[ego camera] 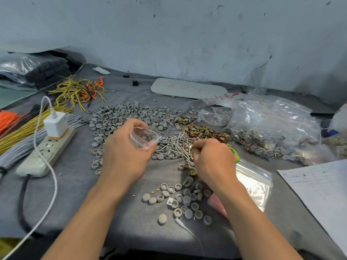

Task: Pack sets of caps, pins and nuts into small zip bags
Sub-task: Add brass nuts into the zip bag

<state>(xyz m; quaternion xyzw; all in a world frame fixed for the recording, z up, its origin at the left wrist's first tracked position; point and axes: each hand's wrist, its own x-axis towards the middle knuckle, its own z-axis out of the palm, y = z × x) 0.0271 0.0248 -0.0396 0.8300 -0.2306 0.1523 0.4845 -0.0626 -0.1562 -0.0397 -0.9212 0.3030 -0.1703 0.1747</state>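
Observation:
My left hand [122,149] holds a small clear zip bag [144,137] with its mouth open, and a few small parts show inside it. My right hand [212,158] has its fingers curled over the heap of silver pins [173,145], pinching at them. A big spread of grey caps [120,115] lies behind my left hand. More grey caps [185,199] sit in front, between my forearms. Brass-coloured nuts [204,131] are heaped behind the pins.
A white power strip [47,152] with a charger and cable lies at the left, beside bundles of yellow, grey and orange wires [22,128]. Large bags of packed sets [272,132] sit at the right. Empty zip bags [255,181] and a paper sheet [319,192] lie near my right arm.

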